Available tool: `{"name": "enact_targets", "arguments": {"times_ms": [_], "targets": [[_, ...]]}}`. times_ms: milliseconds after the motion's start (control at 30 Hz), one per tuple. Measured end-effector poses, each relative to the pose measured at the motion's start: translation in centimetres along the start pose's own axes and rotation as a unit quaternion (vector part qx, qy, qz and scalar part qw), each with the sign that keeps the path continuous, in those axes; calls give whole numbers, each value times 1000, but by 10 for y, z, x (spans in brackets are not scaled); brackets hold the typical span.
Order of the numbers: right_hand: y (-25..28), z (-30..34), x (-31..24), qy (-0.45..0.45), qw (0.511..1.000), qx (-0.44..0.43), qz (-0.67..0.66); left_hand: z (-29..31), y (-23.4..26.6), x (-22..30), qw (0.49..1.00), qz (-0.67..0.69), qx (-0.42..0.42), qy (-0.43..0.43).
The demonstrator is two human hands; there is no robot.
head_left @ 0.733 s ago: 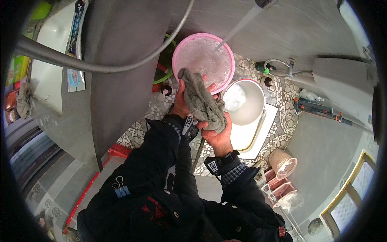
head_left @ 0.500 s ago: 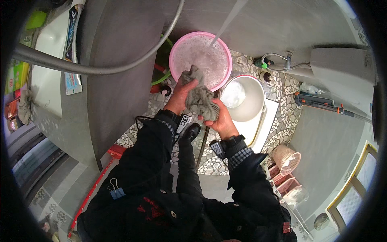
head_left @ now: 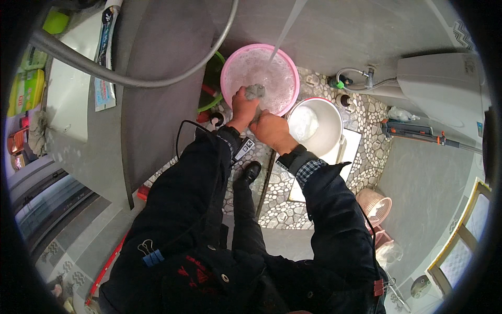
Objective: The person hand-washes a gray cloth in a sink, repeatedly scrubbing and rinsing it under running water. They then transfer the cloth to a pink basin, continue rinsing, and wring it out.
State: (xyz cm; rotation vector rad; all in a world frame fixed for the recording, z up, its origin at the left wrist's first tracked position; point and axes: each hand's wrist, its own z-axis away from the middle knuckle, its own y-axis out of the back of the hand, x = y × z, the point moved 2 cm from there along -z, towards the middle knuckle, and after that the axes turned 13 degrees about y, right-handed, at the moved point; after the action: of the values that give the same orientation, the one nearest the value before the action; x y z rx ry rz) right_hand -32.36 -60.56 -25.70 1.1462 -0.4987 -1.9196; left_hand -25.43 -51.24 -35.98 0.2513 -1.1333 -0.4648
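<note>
A wet grey cloth (head_left: 255, 91) is bunched between my hands over the near rim of a pink basin (head_left: 224, 78), which holds foamy water. My left hand (head_left: 243, 110) is closed round its upper part. Close beside it, my right hand (head_left: 272, 130) grips the lower end, fingers wrapped and mostly hidden. From above, a stream of water (head_left: 283, 35) runs down into the basin. A white pot (head_left: 330, 137) with a pale, whitish content stands just right of my right hand.
Behind the left wall panel sits a green basin (head_left: 209, 78). A grey hose (head_left: 130, 81) arcs across the upper left. Dark bottles (head_left: 345, 100) stand on the pebbled floor (head_left: 293, 209). At right are a pink wicker basket (head_left: 381, 205) and a mop handle (head_left: 418, 134).
The cloth, earlier spread loosely between both hands, is now squeezed into a tight bunch. My right hand has moved up and left, turning back upward, next to my left hand.
</note>
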Motion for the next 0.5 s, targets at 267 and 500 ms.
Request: {"name": "enact_targets", "arguments": {"times_ms": [267,500], "targets": [[-4,27,3,54,997,-9,-57,27,12,19,984,-43,-23,169],[-27,71,31,8,707,-38,-706,56,61,31,925,255,-277,48]]}}
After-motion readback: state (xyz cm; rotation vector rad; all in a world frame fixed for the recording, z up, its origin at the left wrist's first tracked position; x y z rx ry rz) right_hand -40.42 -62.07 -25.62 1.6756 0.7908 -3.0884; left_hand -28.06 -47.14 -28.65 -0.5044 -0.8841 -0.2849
